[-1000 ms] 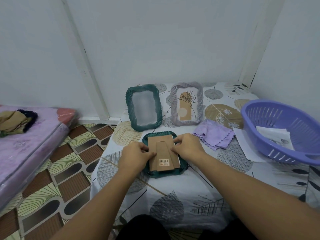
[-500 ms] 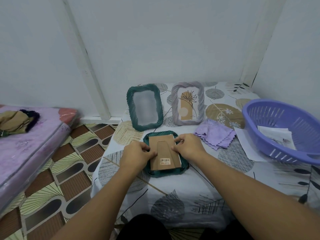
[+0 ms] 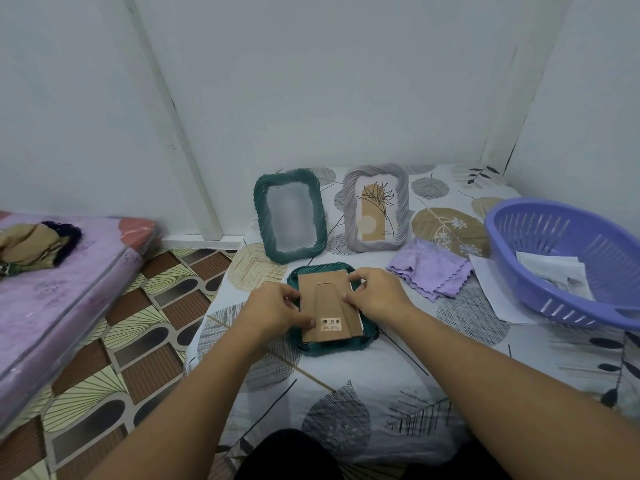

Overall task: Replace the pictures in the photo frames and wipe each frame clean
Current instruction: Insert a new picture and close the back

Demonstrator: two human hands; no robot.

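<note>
The face-down green frame (image 3: 330, 346) is gripped at its cardboard backing (image 3: 327, 306) by 2 curled hands, left hand (image 3: 277, 311) and right hand (image 3: 379, 296), on the leaf-print table (image 3: 346, 393).

My left grip (image 3: 277, 308) and right grip (image 3: 377, 294) pinch the side edges of the brown backing board (image 3: 329, 306) lying on a face-down green frame (image 3: 330, 344) on the worktop (image 3: 346, 393). Behind stand an empty green frame (image 3: 290, 216) and a grey frame (image 3: 375, 207); a purple cloth (image 3: 429, 271) and purple basket (image 3: 561, 258) sit to my right
</note>
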